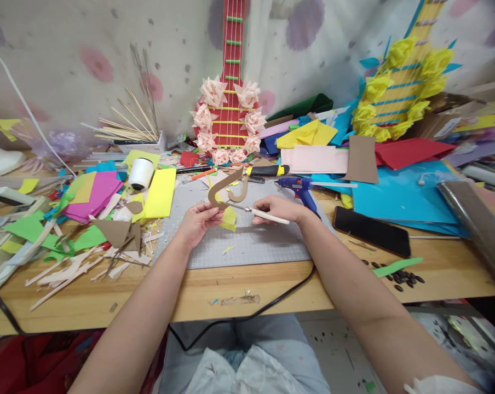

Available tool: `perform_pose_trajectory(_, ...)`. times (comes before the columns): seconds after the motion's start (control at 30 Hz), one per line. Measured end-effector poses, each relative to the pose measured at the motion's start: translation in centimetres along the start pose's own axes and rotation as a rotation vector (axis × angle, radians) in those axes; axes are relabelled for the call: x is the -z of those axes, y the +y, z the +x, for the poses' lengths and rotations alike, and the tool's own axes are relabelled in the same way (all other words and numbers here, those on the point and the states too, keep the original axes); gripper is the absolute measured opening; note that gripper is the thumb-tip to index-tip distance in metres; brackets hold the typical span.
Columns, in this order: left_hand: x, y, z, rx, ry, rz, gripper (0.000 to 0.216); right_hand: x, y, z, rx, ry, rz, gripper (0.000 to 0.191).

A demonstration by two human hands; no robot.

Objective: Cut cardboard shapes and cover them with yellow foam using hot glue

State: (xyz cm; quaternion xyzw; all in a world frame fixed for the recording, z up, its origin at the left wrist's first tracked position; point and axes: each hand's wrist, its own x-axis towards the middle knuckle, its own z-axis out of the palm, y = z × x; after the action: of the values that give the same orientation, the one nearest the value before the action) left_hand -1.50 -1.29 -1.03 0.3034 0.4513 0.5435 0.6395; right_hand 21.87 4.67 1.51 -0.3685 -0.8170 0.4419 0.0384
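The left hand (196, 224) pinches one end of a curved brown strip (216, 191) between thumb and fingertips, the strip arching up and away beyond them. The right hand (283, 209) has its fingers wrapped around the white handles of the scissors (270, 216), whose blades reach leftward to the strip just beside the left fingertips; whether they are biting into it I cannot tell. Between the two sets of fingers, a yellow scrap (229, 219) lies below the blades on the grey cutting mat (214, 254). Just beyond the right fingers, the blue glue gun (299, 187) crowds that side, and a yellow-and-black cutter (268, 171) lies across the space ahead of both hands. Left of the left fingers are a yellow sheet (160, 192), a white roll (140, 173) and a litter of paper offcuts (73, 268). Farther ahead of the fingers stands a red paper guitar (231, 123) ringed with pink flowers. Right of the right hand, past the forearm, lies a black phone (370, 230), with dark oval beads (399, 279) nearer the table's edge.
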Motion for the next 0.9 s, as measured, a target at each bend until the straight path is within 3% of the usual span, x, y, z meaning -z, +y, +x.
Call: perform_pose_trajectory(0.9, -0.6, 0.2, -0.3, 0.106, 0.124, -0.173, 0.013, -0.8, -0.4, 0.7, 0.001, 0.124, -0.004, 0.047)
